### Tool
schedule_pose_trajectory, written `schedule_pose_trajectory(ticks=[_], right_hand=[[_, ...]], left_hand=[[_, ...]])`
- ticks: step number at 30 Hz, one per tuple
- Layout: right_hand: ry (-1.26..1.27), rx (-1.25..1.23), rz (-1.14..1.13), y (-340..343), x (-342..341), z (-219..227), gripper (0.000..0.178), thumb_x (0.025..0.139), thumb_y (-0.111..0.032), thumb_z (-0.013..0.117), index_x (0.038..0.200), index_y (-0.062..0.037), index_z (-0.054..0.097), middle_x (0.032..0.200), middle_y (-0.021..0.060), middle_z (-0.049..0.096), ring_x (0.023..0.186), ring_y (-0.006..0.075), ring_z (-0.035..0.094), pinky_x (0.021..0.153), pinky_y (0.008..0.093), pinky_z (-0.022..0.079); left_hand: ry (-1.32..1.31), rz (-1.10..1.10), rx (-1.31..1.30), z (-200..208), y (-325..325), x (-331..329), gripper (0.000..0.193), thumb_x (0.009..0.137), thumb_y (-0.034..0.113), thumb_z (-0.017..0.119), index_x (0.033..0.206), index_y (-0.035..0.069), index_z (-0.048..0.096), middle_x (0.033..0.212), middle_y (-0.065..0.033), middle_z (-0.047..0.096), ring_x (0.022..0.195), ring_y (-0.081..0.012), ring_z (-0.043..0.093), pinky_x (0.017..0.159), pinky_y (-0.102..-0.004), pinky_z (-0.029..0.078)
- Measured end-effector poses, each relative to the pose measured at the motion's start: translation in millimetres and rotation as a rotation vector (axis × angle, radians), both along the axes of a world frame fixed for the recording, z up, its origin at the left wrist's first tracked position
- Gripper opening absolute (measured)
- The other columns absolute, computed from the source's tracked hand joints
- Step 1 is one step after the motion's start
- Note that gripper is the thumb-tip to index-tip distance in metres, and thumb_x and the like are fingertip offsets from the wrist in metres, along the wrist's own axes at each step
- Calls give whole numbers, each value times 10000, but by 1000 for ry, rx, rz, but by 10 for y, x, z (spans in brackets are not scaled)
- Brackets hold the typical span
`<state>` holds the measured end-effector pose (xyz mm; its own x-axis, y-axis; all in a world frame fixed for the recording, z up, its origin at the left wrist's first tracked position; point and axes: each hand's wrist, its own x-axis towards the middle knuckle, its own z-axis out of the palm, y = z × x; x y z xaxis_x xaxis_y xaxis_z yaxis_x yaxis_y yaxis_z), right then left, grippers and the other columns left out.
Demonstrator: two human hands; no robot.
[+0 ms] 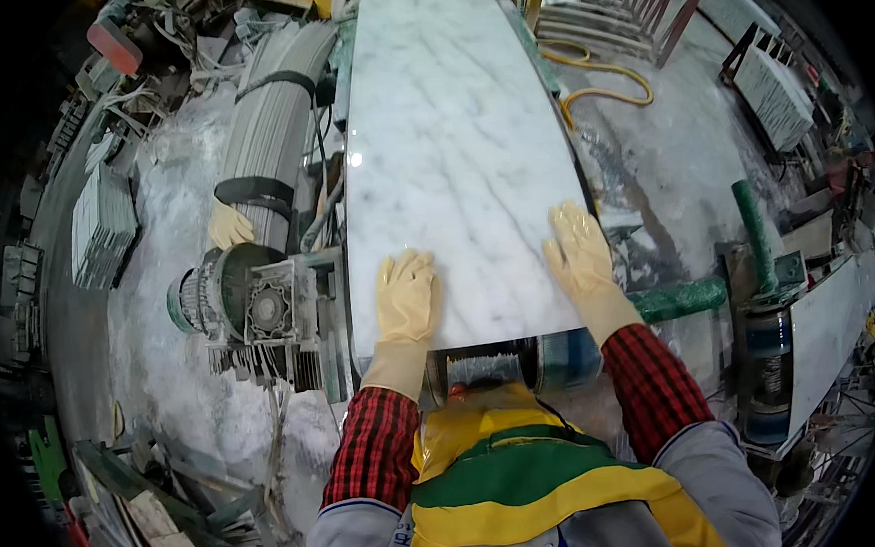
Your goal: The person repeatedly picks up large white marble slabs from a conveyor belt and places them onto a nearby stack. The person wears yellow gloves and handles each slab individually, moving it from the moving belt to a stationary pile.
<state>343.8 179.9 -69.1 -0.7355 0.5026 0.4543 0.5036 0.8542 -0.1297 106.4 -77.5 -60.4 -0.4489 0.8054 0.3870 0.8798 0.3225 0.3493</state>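
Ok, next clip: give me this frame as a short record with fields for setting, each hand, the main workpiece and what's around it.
setting: stone workshop, wet dusty floor
workpiece: long white marble slab, lying flat on a machine bed
left hand: yellow glove, palm flat on the slab's near end, no grip
right hand: yellow glove, palm flat near the slab's right edge
left of slab: grey motor, spare yellow glove
right of slab: green handle, yellow hose
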Motion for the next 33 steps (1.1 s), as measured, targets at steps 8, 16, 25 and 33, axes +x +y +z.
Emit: schedule_pose_trajectory(ticks=[8, 16, 25, 33], right_hand=[[58, -57, 22, 409, -275, 7, 580, 1019, -310, 733, 1535, -63, 634, 1602, 221, 617, 1503, 412, 546, 1297, 544, 396], [89, -68, 10, 442, -290, -12, 583, 1012, -281, 758, 1552, -95, 642, 1596, 207, 629, 1477, 420, 570, 1279, 530, 427], [69, -88, 2, 398, -252, 1, 596, 1021, -299, 747, 1573, -107, 628, 1632, 207, 602, 1493, 412, 560, 1295, 533, 411], [75, -78, 29, 358, -206, 4, 598, 1024, -291, 747, 1576, -94, 623, 1617, 221, 607, 1486, 435, 556, 1286, 537, 416]], left_hand=[[-49, 13, -67, 29, 65, 7, 80, 1006, 183, 743, 1048, 117, 756, 1299, -71, 800, 1397, -367, 653, 1290, -596, 364], [-16, 14, -103, 32, 58, 3, 96, 993, 195, 742, 1043, 129, 790, 1266, -69, 806, 1389, -362, 665, 1308, -562, 357], [-50, 13, -124, 104, 31, 69, 106, 1027, 168, 706, 1049, 76, 756, 1300, -100, 795, 1413, -409, 644, 1305, -592, 352], [-62, 28, -154, 108, -18, 117, 114, 1028, 182, 706, 1050, 89, 770, 1311, -92, 796, 1423, -387, 644, 1315, -574, 344]])
